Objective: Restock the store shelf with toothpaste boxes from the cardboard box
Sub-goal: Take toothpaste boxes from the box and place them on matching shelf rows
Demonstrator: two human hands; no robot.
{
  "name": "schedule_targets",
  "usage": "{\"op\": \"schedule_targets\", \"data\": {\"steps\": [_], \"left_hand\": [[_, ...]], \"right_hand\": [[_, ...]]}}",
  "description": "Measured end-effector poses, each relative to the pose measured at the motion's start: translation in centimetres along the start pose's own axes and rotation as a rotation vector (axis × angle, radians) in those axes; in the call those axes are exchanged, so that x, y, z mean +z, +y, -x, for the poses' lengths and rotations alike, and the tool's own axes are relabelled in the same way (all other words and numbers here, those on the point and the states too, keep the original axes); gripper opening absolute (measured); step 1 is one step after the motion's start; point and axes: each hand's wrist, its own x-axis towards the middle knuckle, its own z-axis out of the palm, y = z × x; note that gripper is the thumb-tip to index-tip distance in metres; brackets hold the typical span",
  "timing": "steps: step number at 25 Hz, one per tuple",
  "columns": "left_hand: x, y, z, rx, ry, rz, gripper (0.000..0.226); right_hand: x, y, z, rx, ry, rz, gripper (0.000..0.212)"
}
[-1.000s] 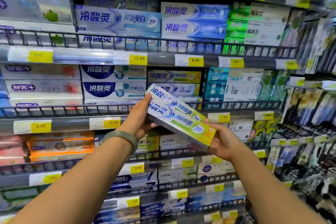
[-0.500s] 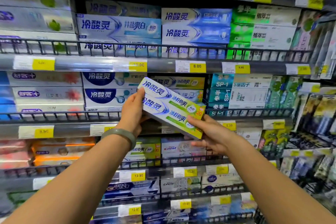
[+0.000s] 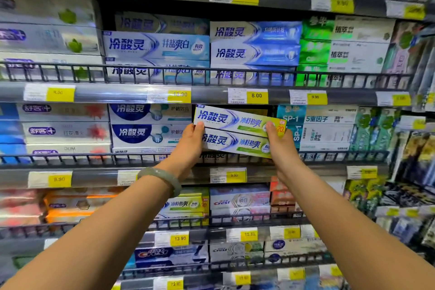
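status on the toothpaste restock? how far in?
Done: neighbouring stacks on the shelf look full. In hand: left hand and right hand hold two stacked green-and-white toothpaste boxes at the slot above the 9.90 tag, not yet released. Left: unknown; the cardboard box is out of view.

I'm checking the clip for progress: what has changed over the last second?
Both hands, left hand and right hand, have carried the two stacked toothpaste boxes up and forward, levelling them from a tilt, into the gap under the 8.00 price tag. The grip is unchanged, one hand on each end, nothing let go. The shelved stock looks the same.
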Motion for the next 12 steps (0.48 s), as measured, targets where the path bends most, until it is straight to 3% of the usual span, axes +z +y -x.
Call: {"op": "schedule_targets", "data": {"steps": [2,7,9,12], "left_hand": [[0.4,-0.3,-0.3,0.017,0.088,-0.05,0.039],[1.3,-1.8,-0.9,0.09,0.162,0.035,0.04],[1.4,-1.9,-1.1,0.083,0.186,0.061,0.032],[1.6,-1.8,-1.4,0.084,0.235,0.015,0.047]], "right_hand": [[0.1,-0.3,0.0,-0.09,0.048,0.078,0.078],[0.8,-1.1,0.5,-0.279,0.107,0.159,0.037],[0.9,-1.0,0.3,-0.327,0.109,0.176,0.032],[0.9,-0.3,-0.5,-0.336,0.099,0.175,0.029]]}}
